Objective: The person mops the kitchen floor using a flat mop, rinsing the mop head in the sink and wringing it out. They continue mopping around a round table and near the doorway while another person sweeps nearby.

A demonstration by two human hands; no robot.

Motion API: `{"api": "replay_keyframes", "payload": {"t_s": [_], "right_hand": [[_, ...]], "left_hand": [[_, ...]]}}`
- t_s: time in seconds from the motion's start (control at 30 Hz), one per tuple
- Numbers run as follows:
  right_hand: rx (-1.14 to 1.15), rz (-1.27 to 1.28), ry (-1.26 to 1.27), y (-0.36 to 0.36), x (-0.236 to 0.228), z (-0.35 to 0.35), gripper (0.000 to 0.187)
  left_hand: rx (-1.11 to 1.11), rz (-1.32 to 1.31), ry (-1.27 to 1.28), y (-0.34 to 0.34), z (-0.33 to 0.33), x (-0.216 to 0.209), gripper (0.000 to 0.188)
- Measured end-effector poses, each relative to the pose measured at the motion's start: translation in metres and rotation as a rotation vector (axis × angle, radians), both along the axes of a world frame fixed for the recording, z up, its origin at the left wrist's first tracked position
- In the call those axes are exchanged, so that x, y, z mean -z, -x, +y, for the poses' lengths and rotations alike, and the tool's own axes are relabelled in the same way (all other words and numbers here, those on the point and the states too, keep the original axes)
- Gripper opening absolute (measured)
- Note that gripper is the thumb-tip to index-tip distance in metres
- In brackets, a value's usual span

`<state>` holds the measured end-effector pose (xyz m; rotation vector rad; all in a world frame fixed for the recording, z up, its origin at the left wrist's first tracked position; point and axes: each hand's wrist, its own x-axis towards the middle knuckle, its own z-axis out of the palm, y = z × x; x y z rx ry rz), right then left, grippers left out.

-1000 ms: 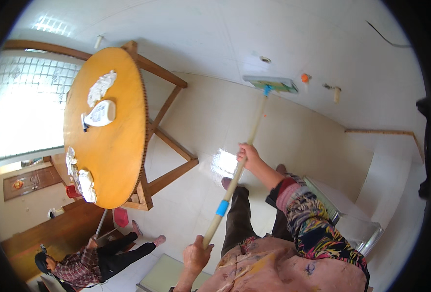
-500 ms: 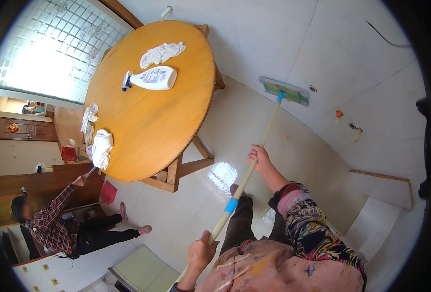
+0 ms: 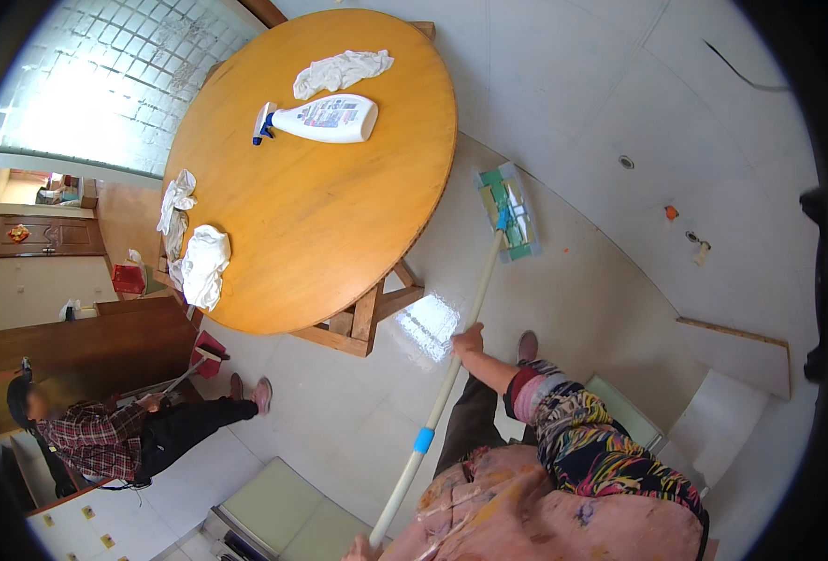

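Observation:
Both my hands hold a flat mop (image 3: 440, 397) by its long cream pole with a blue collar. My right hand (image 3: 468, 340) grips the pole around its middle, fingers wrapped round it. My left hand (image 3: 362, 550) closes on the lower end, partly cut off by the picture's bottom edge. At the far end, the green and clear mop head (image 3: 508, 211) lies on the pale tiled floor, between the round table and the wall.
A round wooden table (image 3: 339, 224) on wooden legs bears a white spray bottle (image 3: 328, 120) and several white cloths (image 3: 205, 266). Capped pipe fittings (image 3: 672, 213) stick out of the wall. At left, another person (image 3: 96, 435) holds a long handle near a red dustpan (image 3: 210, 355).
The mop head has come down from the wall onto the floor and swung left, turning. My hands have moved down-left with the pole. The other person has drawn their arm back from the table.

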<state>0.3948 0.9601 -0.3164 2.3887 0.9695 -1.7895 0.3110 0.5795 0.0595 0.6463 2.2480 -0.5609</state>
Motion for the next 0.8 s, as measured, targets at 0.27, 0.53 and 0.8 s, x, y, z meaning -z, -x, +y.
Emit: {"api": "replay_keyframes", "payload": {"t_s": [0.27, 0.53, 0.8], "right_hand": [[0.072, 0.157, -0.145, 0.030, 0.022, 0.072, 0.051], [0.566, 0.713, -0.071, -0.001, -0.058, 0.144, 0.034], [0.456, 0.536, -0.011, -0.008, -0.037, 0.114, 0.028]], "left_hand": [[-0.296, -0.265, -0.413, 0.003, 0.016, 0.024, 0.033], [-0.782, -0.800, -0.223, -0.010, 0.159, 0.048, 0.021], [-1.223, -1.218, -0.094, -0.023, 0.127, 0.104, 0.021]]}}
